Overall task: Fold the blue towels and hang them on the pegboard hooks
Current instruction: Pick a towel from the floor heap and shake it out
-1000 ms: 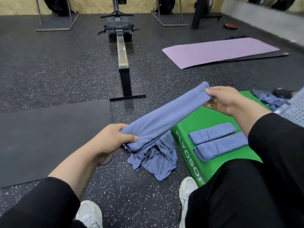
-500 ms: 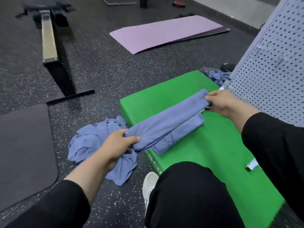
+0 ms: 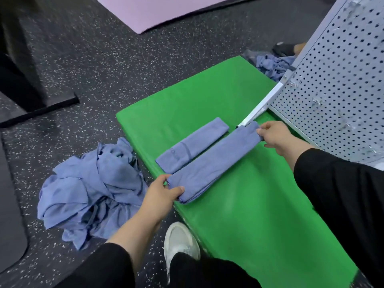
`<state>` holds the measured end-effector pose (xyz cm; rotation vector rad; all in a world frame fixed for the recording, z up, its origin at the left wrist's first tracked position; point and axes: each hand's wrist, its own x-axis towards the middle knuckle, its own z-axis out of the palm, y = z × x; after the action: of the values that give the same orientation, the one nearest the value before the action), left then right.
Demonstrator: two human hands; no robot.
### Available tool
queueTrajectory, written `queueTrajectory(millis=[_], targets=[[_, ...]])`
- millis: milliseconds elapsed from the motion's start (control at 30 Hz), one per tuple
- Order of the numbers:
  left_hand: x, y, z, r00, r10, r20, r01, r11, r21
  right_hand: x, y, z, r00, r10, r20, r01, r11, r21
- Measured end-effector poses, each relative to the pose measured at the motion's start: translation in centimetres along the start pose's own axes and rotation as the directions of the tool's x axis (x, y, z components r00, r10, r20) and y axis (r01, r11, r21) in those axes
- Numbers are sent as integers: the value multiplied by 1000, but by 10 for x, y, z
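Note:
A long folded blue towel [image 3: 214, 163] lies diagonally on the green foam box [image 3: 259, 215]. My left hand [image 3: 164, 196] pinches its near end at the box's edge. My right hand [image 3: 274, 136] grips its far end beside the pegboard's foot. A second folded blue towel [image 3: 191, 146] lies parallel just beyond it on the box. The white pegboard [image 3: 336, 75] stands at the right, its hooks small and blurred.
A heap of unfolded blue towels [image 3: 91, 192] lies on the speckled floor left of the box. More blue cloth [image 3: 272, 65] sits behind the box near the pegboard. A purple mat [image 3: 158, 11] lies far back. My white shoe [image 3: 180, 244] is beside the box.
The view has turned right and down. Both hands have lowered the stretched folded towel from the air onto the green box, beside the other folded towel.

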<state>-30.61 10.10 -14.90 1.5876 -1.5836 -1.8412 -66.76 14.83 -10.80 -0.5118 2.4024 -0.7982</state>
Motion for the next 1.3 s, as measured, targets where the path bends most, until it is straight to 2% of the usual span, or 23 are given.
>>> queueTrajectory(millis=[100,167,233,300,333,400,467,500,533,600,700,767,833,900,967,1100,1300], targets=[[16,-3,6,999,-33,40,34,999,-3,20,7,8,999,-21,-26,21,999,-31],[24,-5,11,999,-37,34,35,997,72,31,10,13,999,-29,-42,26,997,-67],[27,-4,14,998,12,-61,4,966,259,42,11,17,998,-38,-57,31,992,-122],[24,-1,14,968,144,-206,-42,900,433,46,12,21,993,-87,-80,65,968,-244],[23,-2,13,941,241,-239,-88,853,514,46,14,24,984,-142,-109,98,938,-332],[18,-3,13,866,467,-177,-240,700,673,42,20,30,943,-275,-189,164,875,-456],[14,-5,18,781,624,11,-384,467,796,35,24,37,894,-372,-251,215,846,-487],[14,-7,21,749,651,127,-444,351,824,32,24,40,873,-405,-271,233,836,-497],[14,-9,23,726,646,234,-493,254,832,29,23,41,855,-433,-287,248,826,-506],[17,-16,26,719,588,371,-531,121,838,21,24,46,826,-477,-300,281,810,-514],[19,-22,24,770,486,413,-501,60,863,4,34,59,780,-601,-175,426,714,-555],[22,-25,22,785,429,447,-504,20,864,-4,42,71,825,-565,-9,448,663,-600],[25,-28,19,796,373,477,-507,-19,862,-5,48,78,906,-406,122,386,674,-630],[25,-28,16,804,325,498,-517,-32,856,-2,49,80,929,-322,181,361,685,-633],[26,-28,14,797,285,533,-547,-34,836,1,47,79,932,-290,219,362,689,-627],[25,-23,11,825,189,533,-538,-28,842,9,39,78,936,-209,282,344,705,-620],[24,-23,14,833,144,534,-538,-12,843,5,31,80,942,-206,264,331,688,-646]])
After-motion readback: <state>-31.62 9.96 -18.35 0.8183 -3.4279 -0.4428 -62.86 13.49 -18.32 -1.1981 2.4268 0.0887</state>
